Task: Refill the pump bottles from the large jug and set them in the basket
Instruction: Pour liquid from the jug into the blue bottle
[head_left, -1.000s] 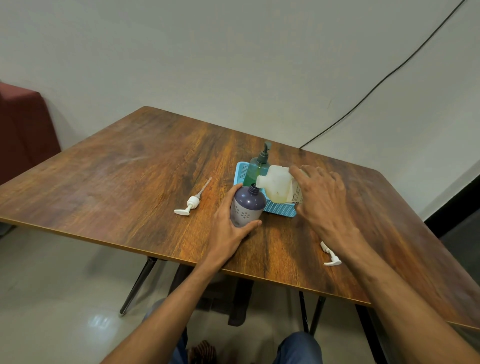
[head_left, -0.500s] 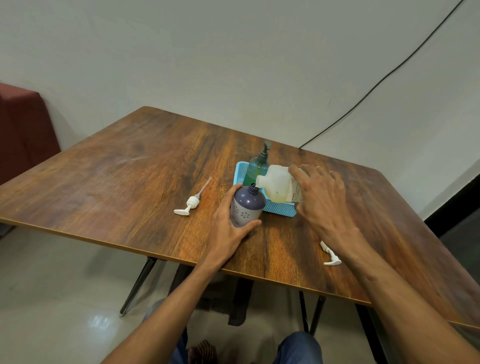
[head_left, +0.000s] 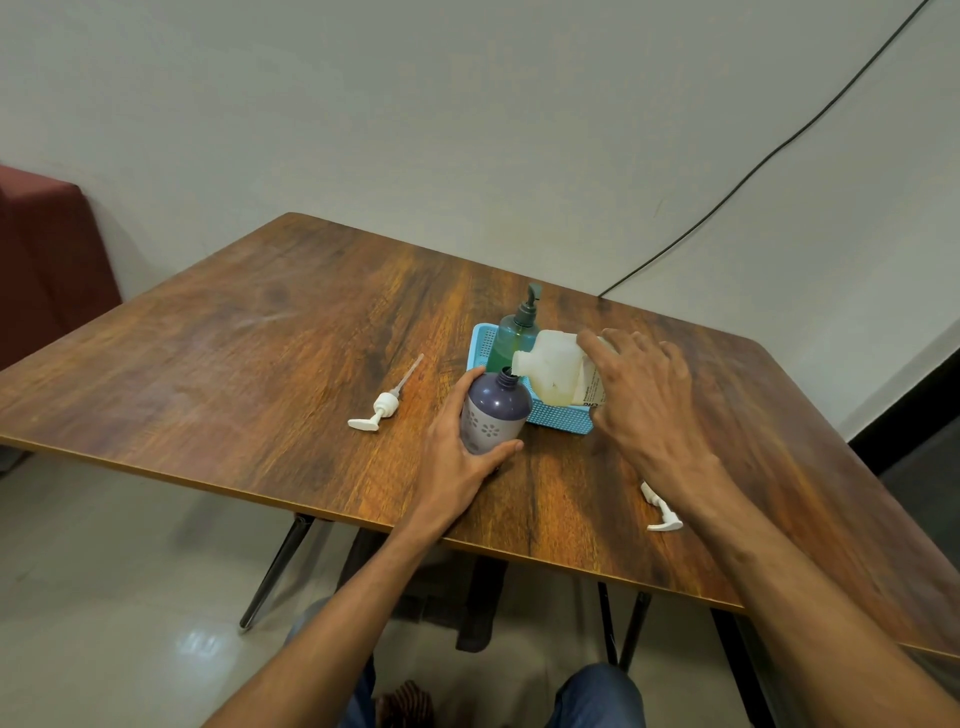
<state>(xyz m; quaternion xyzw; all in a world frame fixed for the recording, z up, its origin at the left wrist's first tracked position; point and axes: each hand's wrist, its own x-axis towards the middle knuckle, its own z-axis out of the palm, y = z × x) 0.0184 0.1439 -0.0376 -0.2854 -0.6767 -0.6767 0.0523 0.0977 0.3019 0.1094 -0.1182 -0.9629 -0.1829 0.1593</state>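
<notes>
A purple bottle (head_left: 493, 410) with white flowers stands open-necked on the wooden table (head_left: 260, 364), and my left hand (head_left: 457, 457) grips its side. My right hand (head_left: 644, 400) holds the white jug (head_left: 558, 376) tipped on its side, its spout right at the purple bottle's neck. Behind them a green pump bottle (head_left: 514, 338) stands upright in the blue basket (head_left: 561, 418). One white pump head (head_left: 384, 408) lies on the table to the left. Another pump head (head_left: 660, 512) lies near my right wrist.
The table's front edge runs just below my forearms. A dark red seat (head_left: 47, 260) stands at the far left. A black cable (head_left: 753, 166) runs down the wall to the table's back edge.
</notes>
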